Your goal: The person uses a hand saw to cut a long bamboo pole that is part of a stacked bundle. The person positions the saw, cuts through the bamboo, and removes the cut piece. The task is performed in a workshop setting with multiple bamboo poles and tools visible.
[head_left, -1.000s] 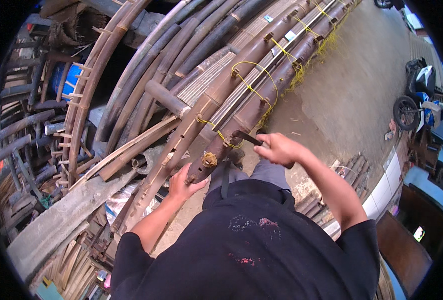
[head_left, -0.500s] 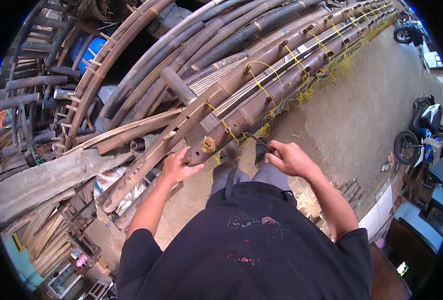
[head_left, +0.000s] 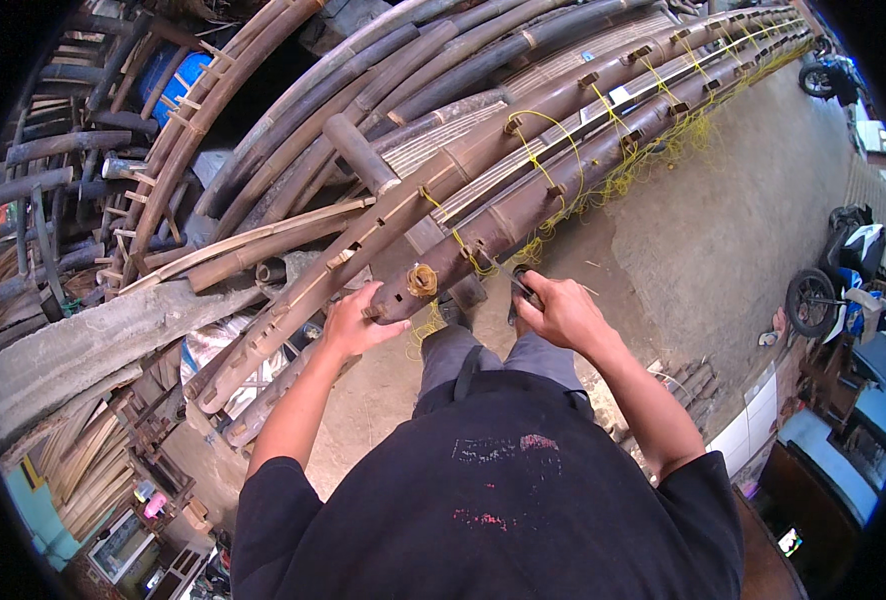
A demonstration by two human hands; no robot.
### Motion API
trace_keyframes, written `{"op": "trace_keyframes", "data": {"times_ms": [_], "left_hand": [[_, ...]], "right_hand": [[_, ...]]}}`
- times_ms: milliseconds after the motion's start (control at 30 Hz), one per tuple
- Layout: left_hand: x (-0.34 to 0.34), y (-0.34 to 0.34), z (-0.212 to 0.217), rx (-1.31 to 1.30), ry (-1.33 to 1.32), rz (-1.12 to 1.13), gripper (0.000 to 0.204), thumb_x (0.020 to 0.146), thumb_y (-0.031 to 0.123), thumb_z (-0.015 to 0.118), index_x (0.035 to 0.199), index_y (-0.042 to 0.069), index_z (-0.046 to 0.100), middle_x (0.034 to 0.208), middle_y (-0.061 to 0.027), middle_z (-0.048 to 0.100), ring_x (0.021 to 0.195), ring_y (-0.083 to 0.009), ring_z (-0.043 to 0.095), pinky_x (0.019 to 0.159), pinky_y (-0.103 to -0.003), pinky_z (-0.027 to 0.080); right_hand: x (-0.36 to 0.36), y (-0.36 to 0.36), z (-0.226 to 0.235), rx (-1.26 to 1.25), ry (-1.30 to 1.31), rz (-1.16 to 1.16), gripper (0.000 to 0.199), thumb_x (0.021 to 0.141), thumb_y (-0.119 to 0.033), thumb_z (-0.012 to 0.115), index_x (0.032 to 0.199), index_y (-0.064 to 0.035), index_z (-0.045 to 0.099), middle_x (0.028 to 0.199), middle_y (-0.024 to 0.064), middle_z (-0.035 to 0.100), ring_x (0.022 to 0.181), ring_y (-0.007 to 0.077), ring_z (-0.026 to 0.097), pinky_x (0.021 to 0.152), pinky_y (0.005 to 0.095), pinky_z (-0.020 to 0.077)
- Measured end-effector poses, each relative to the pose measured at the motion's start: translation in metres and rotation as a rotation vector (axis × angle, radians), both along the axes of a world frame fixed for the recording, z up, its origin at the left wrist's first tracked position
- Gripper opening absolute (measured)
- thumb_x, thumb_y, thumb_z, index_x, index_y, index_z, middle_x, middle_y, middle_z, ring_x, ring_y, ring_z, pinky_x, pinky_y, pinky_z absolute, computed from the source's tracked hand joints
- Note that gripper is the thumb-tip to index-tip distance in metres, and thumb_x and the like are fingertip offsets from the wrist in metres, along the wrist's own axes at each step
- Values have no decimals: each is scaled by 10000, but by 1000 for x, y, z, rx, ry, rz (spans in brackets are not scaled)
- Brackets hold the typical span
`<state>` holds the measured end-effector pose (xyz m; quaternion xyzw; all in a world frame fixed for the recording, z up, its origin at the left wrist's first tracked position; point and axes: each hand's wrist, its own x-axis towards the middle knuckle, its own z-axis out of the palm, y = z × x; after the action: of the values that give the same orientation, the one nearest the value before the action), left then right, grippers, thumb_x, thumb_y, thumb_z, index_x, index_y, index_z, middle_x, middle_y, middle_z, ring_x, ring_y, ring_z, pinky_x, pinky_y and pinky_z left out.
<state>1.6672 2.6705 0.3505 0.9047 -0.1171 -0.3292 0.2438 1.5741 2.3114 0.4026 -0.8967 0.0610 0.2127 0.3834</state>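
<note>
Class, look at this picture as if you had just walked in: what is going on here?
A person in a dark shirt stands over long bamboo poles tied together with yellow cord. The left hand rests against the cut end of one pole, near a plugged end. The right hand grips a small dark tool close to the cord. More bamboo lies stacked to the left, and a motorbike stands on the right.

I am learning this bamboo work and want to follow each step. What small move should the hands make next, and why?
Probably bring the right hand, which grips a small dark tool, up to the yellow cord near the pole end. The left hand already rests against that end, and loose cord hangs beside the tool.
</note>
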Motion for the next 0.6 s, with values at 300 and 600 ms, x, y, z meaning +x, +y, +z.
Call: {"op": "trace_keyframes", "data": {"times_ms": [300, 600], "left_hand": [[2, 3, -9, 3, -27, -44, 926, 691, 521, 923, 1409, 12, 633, 1212, -209, 772, 1144, -344, 750, 1016, -425, 568], [3, 8, -17, -42, -49, -57, 914, 697, 516, 942, 1389, 4, 635, 1239, -227, 754, 1128, -374, 748, 997, -436, 577]], "right_hand": [[29, -15, 11, -25, 75, 125, 277, 958, -298, 660, 1088, -54, 653, 813, 306, 683, 858, 527, 670, 781, 604, 534], [23, 1, -6, 11, 113, 7, 291, 950, -303, 641, 1123, -70, 667, 842, 310, 704, 858, 537, 689, 798, 618, 549]]}}
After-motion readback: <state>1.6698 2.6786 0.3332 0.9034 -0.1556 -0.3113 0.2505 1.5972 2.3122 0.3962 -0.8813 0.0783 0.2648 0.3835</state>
